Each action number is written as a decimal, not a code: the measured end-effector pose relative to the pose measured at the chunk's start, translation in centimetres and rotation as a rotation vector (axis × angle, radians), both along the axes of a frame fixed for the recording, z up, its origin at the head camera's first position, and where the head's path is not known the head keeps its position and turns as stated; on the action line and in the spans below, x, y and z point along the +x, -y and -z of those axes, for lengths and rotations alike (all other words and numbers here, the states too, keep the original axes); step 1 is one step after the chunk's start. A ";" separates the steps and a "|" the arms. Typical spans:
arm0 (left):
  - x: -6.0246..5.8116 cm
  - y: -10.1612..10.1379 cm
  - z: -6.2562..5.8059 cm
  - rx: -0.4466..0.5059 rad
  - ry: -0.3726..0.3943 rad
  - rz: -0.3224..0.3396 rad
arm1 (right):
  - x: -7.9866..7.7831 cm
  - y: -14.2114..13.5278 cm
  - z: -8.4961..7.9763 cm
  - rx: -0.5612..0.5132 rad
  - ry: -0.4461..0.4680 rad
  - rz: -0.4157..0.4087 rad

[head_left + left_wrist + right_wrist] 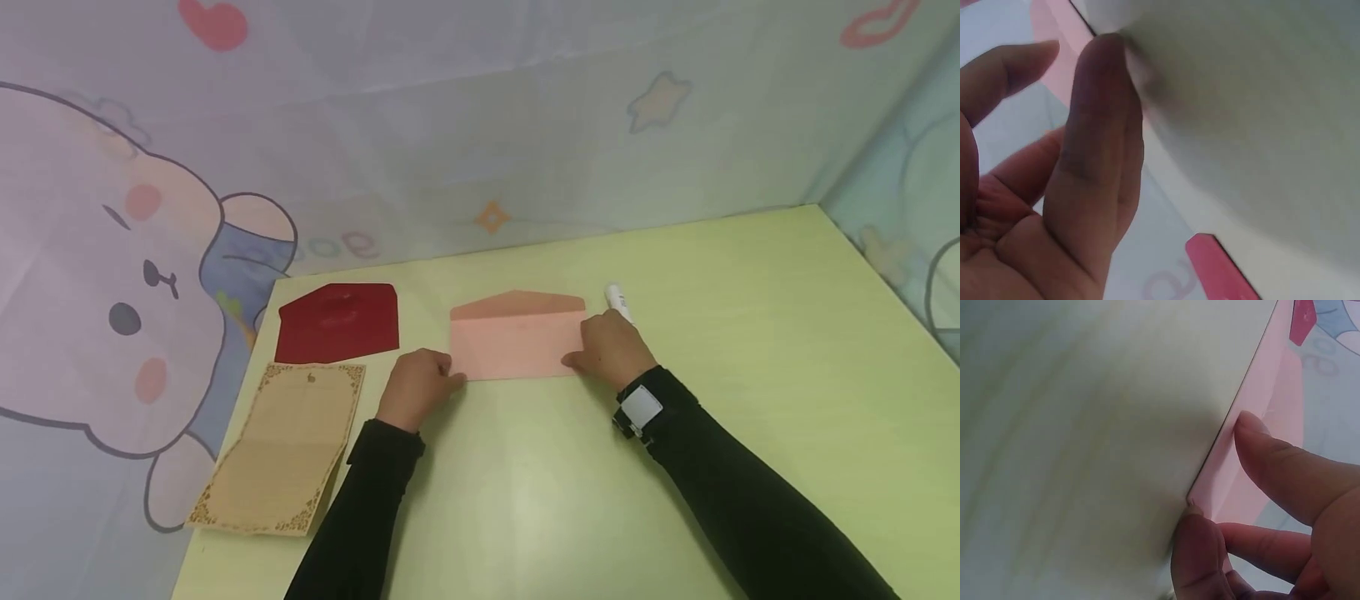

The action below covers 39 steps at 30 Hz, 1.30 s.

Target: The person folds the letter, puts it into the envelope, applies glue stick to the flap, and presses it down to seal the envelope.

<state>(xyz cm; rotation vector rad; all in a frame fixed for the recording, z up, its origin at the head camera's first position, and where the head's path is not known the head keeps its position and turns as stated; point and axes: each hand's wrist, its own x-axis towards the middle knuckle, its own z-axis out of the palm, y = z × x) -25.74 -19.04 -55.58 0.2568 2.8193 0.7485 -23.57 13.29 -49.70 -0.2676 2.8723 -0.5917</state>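
A pink envelope (517, 346) lies on the table with its pointed flap (517, 302) raised toward the back. At its lower left corner is my left hand (420, 386); in the left wrist view the fingers (1094, 144) are fairly straight, with the thumb apart from them. My right hand (613, 348) pinches the right end of the envelope. The right wrist view shows the thumb (1285, 465) on the envelope's face (1235, 434) and a fingertip (1197, 550) at its corner. Whether anything is inside the envelope cannot be seen.
A dark red envelope (341, 325) lies at the back left of the table (750, 375). In front of it is a creased tan letter sheet (288, 450) with an ornate border. A white tube (617, 298) lies just behind my right hand. A printed cloth (450, 125) hangs behind.
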 end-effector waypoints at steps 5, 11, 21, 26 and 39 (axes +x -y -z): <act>-0.9 -0.3 1.1 -0.076 -0.062 0.110 | -0.3 -0.4 0.4 -0.007 -0.009 0.002; -0.2 0.5 0.7 0.045 -0.016 0.059 | -0.5 -1.5 2.3 -0.165 -0.044 0.055; 1.8 -0.7 -6.1 0.169 0.044 -0.144 | -1.6 -5.7 -0.8 -0.102 -0.050 0.246; 1.8 -1.8 -5.6 0.262 0.070 -0.124 | -2.9 -6.1 0.7 -0.065 0.021 0.215; 2.6 -3.7 -5.0 0.544 0.142 0.011 | -1.3 -3.1 0.3 -0.477 0.106 0.090</act>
